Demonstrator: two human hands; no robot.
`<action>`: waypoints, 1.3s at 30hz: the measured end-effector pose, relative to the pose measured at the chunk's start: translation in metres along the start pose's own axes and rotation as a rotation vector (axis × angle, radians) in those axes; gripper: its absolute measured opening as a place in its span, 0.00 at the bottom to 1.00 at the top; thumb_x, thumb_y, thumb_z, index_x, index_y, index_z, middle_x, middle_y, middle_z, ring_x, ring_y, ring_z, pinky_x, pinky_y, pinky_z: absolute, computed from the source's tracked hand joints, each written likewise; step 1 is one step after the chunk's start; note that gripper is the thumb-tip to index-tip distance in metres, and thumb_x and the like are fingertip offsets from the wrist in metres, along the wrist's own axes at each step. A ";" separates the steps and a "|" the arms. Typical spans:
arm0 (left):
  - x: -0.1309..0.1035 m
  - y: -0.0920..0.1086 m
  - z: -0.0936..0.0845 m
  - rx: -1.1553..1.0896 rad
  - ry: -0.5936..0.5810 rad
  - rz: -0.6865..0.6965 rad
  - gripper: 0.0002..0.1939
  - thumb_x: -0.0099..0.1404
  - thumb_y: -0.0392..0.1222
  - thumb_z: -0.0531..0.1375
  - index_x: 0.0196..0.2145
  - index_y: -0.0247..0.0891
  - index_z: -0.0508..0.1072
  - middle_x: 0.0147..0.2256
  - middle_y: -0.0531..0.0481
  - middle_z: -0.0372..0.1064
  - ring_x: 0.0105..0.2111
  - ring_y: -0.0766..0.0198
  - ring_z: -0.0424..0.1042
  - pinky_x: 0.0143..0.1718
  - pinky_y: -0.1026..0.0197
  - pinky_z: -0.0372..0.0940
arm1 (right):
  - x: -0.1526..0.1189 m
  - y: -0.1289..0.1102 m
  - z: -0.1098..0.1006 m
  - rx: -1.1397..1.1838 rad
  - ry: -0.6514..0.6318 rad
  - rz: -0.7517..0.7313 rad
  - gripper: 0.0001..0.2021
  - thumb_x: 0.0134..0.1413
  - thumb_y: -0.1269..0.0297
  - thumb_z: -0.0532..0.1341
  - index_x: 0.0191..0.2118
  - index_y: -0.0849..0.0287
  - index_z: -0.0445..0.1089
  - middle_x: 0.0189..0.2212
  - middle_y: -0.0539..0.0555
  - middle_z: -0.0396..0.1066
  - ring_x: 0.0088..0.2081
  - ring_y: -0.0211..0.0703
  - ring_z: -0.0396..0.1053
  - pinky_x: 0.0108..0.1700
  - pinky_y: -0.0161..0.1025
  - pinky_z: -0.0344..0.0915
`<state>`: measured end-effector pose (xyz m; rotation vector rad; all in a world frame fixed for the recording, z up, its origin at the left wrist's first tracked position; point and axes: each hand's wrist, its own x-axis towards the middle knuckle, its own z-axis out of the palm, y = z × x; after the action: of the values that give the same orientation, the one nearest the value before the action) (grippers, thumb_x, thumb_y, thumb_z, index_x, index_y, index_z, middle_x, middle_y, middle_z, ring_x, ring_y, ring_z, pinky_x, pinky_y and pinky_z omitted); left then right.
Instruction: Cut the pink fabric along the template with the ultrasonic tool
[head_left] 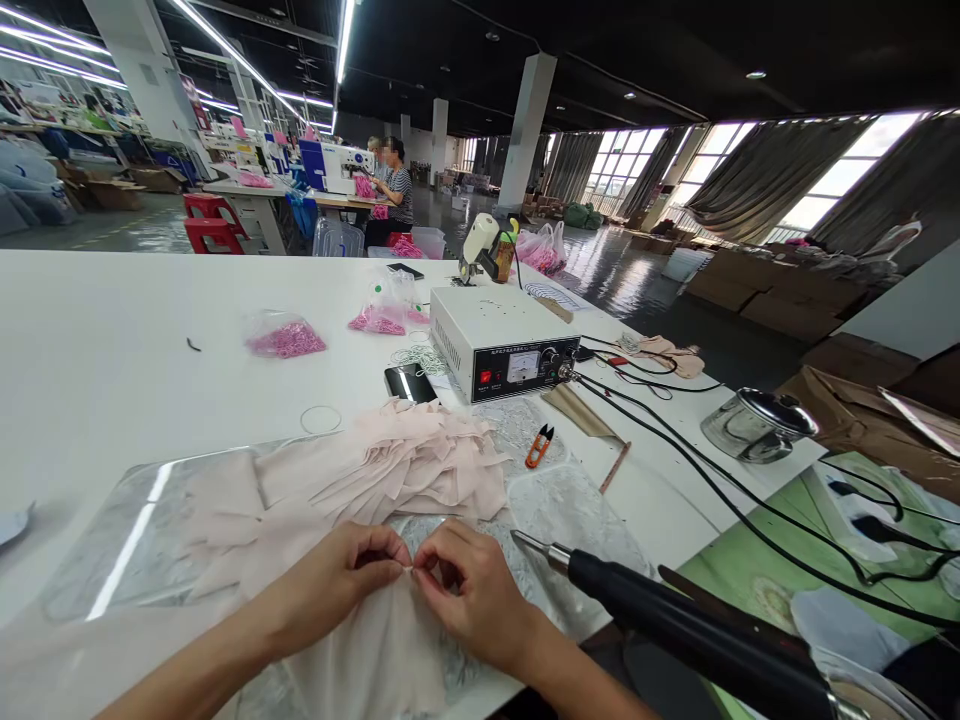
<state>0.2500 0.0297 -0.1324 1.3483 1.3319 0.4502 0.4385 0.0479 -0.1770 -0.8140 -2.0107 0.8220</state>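
Note:
Both of my hands meet low in the middle of the view, pinching a pale pink fabric piece point(397, 640) at its upper edge. My left hand point(349, 565) is closed on it with thumb and forefinger. Close beside it, my right hand point(472, 590) pinches the same edge; any small item between the fingertips is hidden. Just beyond the hands lies a heap of pale pink fabric pieces point(427, 455) on a clear mat point(570, 510). A black handheld tool with a metal tip point(637, 590) points in from the lower right, near my right hand.
A white control box point(510, 335) with black cables stands behind the fabric. Orange thread snips point(539, 447), a phone point(409, 383) and bags of pink bits point(289, 335) lie about. A glass pot point(757, 425) sits near the right edge. Farther back, a person point(394, 190) sits sewing.

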 end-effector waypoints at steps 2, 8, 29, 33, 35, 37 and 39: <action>0.000 0.001 0.000 -0.009 -0.001 -0.006 0.19 0.53 0.56 0.57 0.31 0.37 0.73 0.30 0.50 0.66 0.34 0.57 0.62 0.37 0.59 0.57 | 0.000 0.000 0.000 -0.012 0.006 -0.031 0.04 0.50 0.73 0.58 0.29 0.58 0.68 0.25 0.50 0.66 0.22 0.33 0.61 0.24 0.32 0.59; 0.001 0.001 0.002 -0.033 -0.005 -0.035 0.19 0.51 0.57 0.57 0.28 0.37 0.71 0.26 0.53 0.60 0.30 0.61 0.57 0.33 0.61 0.53 | -0.002 0.003 0.000 -0.049 0.030 -0.149 0.07 0.57 0.71 0.57 0.29 0.58 0.70 0.26 0.53 0.69 0.26 0.36 0.66 0.27 0.32 0.64; 0.007 0.000 0.004 -0.242 -0.037 -0.112 0.12 0.42 0.47 0.61 0.21 0.34 0.73 0.19 0.55 0.56 0.24 0.67 0.50 0.27 0.62 0.45 | -0.010 0.006 0.001 -0.149 0.090 -0.347 0.07 0.53 0.78 0.57 0.32 0.58 0.65 0.26 0.53 0.69 0.27 0.37 0.68 0.27 0.31 0.64; 0.006 0.004 0.004 -0.271 -0.044 -0.106 0.12 0.41 0.45 0.61 0.23 0.33 0.76 0.19 0.55 0.58 0.24 0.66 0.51 0.28 0.62 0.45 | -0.009 0.006 0.001 -0.171 0.082 -0.355 0.07 0.55 0.78 0.57 0.33 0.59 0.65 0.26 0.53 0.69 0.26 0.36 0.68 0.26 0.30 0.64; 0.006 0.002 0.004 -0.269 -0.045 -0.103 0.14 0.41 0.45 0.61 0.24 0.33 0.77 0.19 0.54 0.59 0.24 0.66 0.51 0.28 0.62 0.45 | -0.010 0.006 0.000 -0.193 0.085 -0.368 0.06 0.56 0.77 0.57 0.33 0.58 0.64 0.26 0.53 0.70 0.27 0.36 0.68 0.27 0.30 0.64; 0.008 -0.001 0.004 -0.259 -0.048 -0.097 0.14 0.41 0.46 0.61 0.24 0.33 0.78 0.19 0.54 0.59 0.25 0.66 0.52 0.28 0.62 0.45 | -0.010 0.006 0.000 -0.216 0.090 -0.383 0.06 0.57 0.76 0.57 0.34 0.58 0.64 0.27 0.53 0.70 0.27 0.37 0.69 0.27 0.31 0.64; 0.010 -0.004 0.004 -0.243 -0.058 -0.088 0.13 0.42 0.46 0.61 0.23 0.34 0.77 0.19 0.54 0.58 0.24 0.66 0.51 0.27 0.62 0.45 | -0.009 0.006 -0.001 -0.238 0.094 -0.402 0.05 0.58 0.75 0.56 0.34 0.58 0.65 0.27 0.53 0.71 0.28 0.37 0.69 0.28 0.32 0.64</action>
<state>0.2543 0.0355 -0.1406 1.0902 1.2398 0.4926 0.4454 0.0443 -0.1849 -0.5346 -2.1146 0.3146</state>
